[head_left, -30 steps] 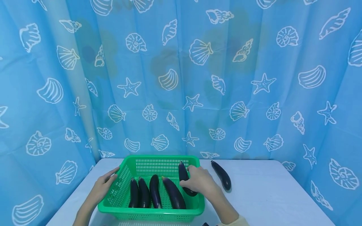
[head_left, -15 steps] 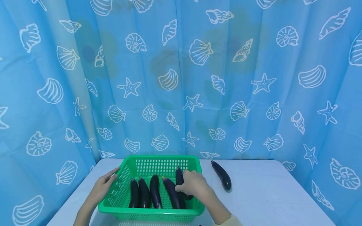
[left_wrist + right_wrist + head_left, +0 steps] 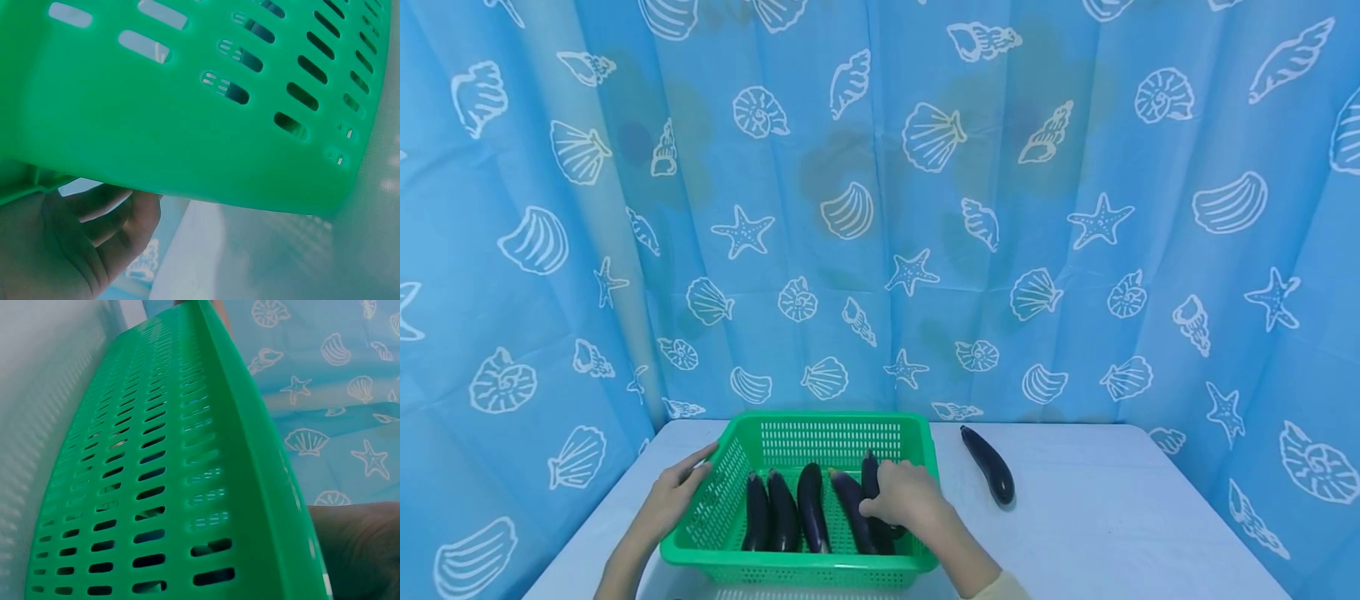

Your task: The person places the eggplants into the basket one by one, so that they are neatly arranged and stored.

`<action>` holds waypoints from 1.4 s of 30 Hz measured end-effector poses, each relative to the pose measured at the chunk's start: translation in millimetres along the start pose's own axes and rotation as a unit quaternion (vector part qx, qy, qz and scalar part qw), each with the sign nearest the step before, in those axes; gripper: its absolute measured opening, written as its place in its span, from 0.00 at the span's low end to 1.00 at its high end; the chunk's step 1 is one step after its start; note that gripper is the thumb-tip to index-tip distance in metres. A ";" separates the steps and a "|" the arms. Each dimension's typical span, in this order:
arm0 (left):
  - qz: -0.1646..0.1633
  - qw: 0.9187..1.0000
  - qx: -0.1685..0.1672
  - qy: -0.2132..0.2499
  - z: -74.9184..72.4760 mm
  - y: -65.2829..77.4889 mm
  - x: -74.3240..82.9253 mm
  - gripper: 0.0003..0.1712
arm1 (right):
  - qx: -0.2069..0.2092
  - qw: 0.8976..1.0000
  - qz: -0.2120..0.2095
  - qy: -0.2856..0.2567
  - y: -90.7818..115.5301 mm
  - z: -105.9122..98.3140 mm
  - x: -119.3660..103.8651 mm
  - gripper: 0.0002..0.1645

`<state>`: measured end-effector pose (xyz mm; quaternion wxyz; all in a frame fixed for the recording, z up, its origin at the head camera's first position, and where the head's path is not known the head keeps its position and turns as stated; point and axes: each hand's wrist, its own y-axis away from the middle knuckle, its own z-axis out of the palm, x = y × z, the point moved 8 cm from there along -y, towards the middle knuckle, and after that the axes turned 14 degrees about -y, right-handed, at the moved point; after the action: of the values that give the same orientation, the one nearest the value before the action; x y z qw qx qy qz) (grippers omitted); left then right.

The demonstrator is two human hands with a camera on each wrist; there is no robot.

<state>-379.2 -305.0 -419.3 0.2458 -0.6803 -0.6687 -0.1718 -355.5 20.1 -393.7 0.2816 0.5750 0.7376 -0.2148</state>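
Note:
A green slotted plastic basket (image 3: 775,562) holds several dark purple eggplants, such as one eggplant (image 3: 811,508) near its middle, lying side by side. My right hand (image 3: 910,498) reaches over the right rim and grips another eggplant (image 3: 869,475) by its side, low in the basket, right against the neighbouring eggplant (image 3: 847,492). The lower part of the gripped eggplant is mostly hidden behind my hand. My left hand (image 3: 672,496) holds the left rim; in the left wrist view its fingers (image 3: 125,231) curl under the rim against the outside wall.
One loose eggplant (image 3: 988,467) lies on the white tablecloth (image 3: 1097,508) to the right of the basket. A blue curtain (image 3: 880,208) with white shells and starfish hangs behind and along both sides of the table.
My right hand has moved left and down inside the basket with its eggplant, bringing it beside the rightmost lying one. The left hand and basket have stayed put.

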 end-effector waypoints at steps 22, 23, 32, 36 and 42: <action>0.003 1.000 0.001 0.004 0.0 0.0 2.3 0.31 | -0.013 0.999 0.025 0.032 -2.3 11.8 0.8 0.16; 0.002 1.000 0.000 0.004 0.2 0.0 1.7 0.31 | -0.014 0.999 0.026 0.034 -2.3 12.2 1.0 0.16; 0.008 1.000 0.002 0.004 0.4 1.1 0.7 0.32 | -0.026 0.999 0.030 0.033 -3.9 13.6 1.6 0.15; 0.008 1.000 0.000 0.005 0.1 1.5 0.9 0.32 | -0.027 0.999 0.021 0.021 -1.4 12.2 -1.9 0.14; 0.008 1.000 -0.001 0.005 0.5 1.7 0.7 0.32 | -0.035 0.999 0.013 0.008 3.0 11.8 -4.3 0.16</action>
<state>-377.6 -304.1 -419.5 0.2499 -0.6854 -0.6616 -0.1735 -349.8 10.1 -399.6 0.2985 0.5757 0.7394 -0.1810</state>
